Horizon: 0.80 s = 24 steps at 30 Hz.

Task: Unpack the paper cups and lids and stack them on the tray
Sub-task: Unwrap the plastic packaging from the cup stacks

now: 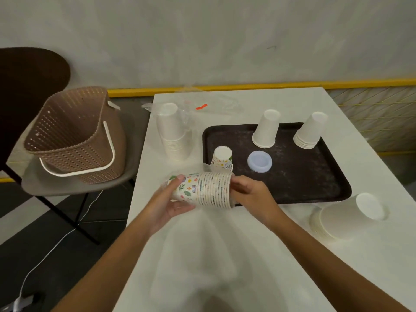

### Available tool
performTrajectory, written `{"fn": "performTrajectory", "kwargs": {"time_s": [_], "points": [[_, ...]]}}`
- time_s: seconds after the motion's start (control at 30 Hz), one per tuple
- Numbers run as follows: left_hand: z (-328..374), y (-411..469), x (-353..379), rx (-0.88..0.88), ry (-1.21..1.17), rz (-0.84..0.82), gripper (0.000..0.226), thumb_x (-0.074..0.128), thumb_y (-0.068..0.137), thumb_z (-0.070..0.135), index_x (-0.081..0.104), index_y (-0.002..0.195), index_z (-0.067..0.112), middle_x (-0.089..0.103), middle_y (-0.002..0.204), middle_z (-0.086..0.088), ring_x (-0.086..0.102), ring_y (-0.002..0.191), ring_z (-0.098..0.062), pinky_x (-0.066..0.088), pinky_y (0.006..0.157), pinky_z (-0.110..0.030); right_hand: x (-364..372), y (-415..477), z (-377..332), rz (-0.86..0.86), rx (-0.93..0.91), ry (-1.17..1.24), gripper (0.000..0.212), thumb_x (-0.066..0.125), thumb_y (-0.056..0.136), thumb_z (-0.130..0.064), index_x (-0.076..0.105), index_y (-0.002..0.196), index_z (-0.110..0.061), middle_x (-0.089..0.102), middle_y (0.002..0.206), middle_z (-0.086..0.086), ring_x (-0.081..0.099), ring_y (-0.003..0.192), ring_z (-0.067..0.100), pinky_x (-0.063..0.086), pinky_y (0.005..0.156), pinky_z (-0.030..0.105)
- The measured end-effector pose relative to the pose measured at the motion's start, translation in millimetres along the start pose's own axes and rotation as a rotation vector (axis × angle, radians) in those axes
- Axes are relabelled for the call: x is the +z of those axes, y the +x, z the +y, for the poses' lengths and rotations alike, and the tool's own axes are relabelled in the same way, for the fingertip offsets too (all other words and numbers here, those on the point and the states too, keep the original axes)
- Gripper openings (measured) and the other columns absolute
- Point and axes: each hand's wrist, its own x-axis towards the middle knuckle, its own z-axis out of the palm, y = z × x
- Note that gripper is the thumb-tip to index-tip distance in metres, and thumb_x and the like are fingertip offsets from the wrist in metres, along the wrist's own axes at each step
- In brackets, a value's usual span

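The printed cup stack (202,190) is lying on its side in mid-air, just above the table (225,255) at the tray's (304,176) near-left corner, long axis running left-right: bases pointing left, rims facing right twd the tray. The left hand (173,199) is wrapping thumb & fingers round the base end; the right hand (249,194) is curling onto the rim end, apparently pinching the outermost cup (fingertips partly hidden, so not 100% sure). So the right hand is nearer the tray, w/ one printed cup (221,159) sitting upside down just beyond the stack, beside a lid (259,161). Next move prob. means peeling a cup off rightward, then flipping it rim-down.
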Motion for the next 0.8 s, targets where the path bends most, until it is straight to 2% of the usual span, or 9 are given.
{"fn": "performTrajectory", "kwargs": {"time_s": [0.07,0.2,0.37,0.53,0.6,0.67,0.73,0.8], "points": [[-11.7,-0.4,12.3,-0.058,-0.060,-0.002,0.043,0.063,0.078,0.033,0.056,0.115,0.013,0.070,0.098,-0.010,0.071,0.083,-0.025,0.059,0.063,-0.035,-3.7,-3.5,5.4,-0.079,-0.015,-0.111,0.034,0.060,0.085,-0.004,0.060,0.119,-0.008,0.062,0.107,-0.003,0.058,0.098,0.007,0.048,0.076,0.006],[-22.8,1.2,34.5,-0.129,-0.101,-0.010,0.045,0.064,0.082,0.027,0.053,0.122,0.008,0.068,0.101,-0.013,0.069,0.088,-0.028,0.060,0.069,-0.042,-12.2,-9.7,18.8,-0.238,0.119,-0.155,0.048,0.059,0.087,-0.009,0.047,0.134,-0.012,0.055,0.131,0.001,0.050,0.123,0.014,0.044,0.084,0.011],[-29.6,3.8,56.6,-0.180,-0.135,-0.009,0.045,0.064,0.083,0.023,0.050,0.124,0.009,0.066,0.104,-0.015,0.067,0.094,-0.031,0.059,0.067,-0.047,-24.2,-12.7,29.2,-0.311,0.202,-0.192,0.051,0.056,0.090,-0.011,0.040,0.139,-0.015,0.047,0.140,0.002,0.043,0.131,0.017,0.043,0.099,0.024],[-38.6,9.0,75.6,-0.190,-0.219,0.013,0.069,0.073,0.067,0.025,0.047,0.130,0.010,0.060,0.123,-0.016,0.062,0.107,-0.031,0.058,0.069,-0.049,-21.8,-9.9,35.3,-0.324,0.222,-0.265,0.054,0.055,0.091,-0.015,0.037,0.141,-0.018,0.041,0.145,0.001,0.036,0.136,0.019,0.038,0.109,0.031],[-38.1,9.9,79.8,-0.185,-0.226,0.039,0.073,0.075,0.063,0.025,0.048,0.130,0.011,0.058,0.126,-0.016,0.062,0.106,-0.030,0.058,0.065,-0.049,-21.2,-8.7,34.7,-0.304,0.204,-0.298,0.051,0.054,0.091,-0.014,0.039,0.140,-0.015,0.043,0.143,0.003,0.039,0.134,0.020,0.038,0.108,0.029],[-33.2,12.2,77.8,-0.162,-0.217,0.081,0.077,0.076,0.061,0.024,0.047,0.130,0.011,0.057,0.126,-0.016,0.063,0.103,-0.030,0.057,0.062,-0.048,-24.7,-8.0,31.5,-0.300,0.166,-0.312,0.042,0.052,0.092,-0.010,0.046,0.133,-0.008,0.051,0.135,0.007,0.048,0.126,0.022,0.042,0.100,0.024],[-26.7,15.3,70.3,-0.135,-0.223,0.127,0.075,0.076,0.063,0.023,0.047,0.130,0.010,0.058,0.125,-0.016,0.063,0.101,-0.029,0.056,0.059,-0.047,-29.9,-8.0,28.9,-0.288,0.148,-0.262,0.023,0.052,0.092,-0.010,0.059,0.113,-0.009,0.061,0.113,0.010,0.057,0.104,0.022,0.046,0.085,0.025],[-20.2,16.6,59.7,-0.114,-0.254,0.176,0.058,0.073,0.072,0.021,0.051,0.125,0.010,0.059,0.121,-0.014,0.062,0.100,-0.029,0.056,0.056,-0.048,-35.3,-7.7,28.5,-0.241,0.152,-0.152,0.004,0.057,0.090,-0.015,0.060,0.090,-0.018,0.060,0.091,0.003,0.053,0.084,0.016,0.043,0.075,0.025]]}}
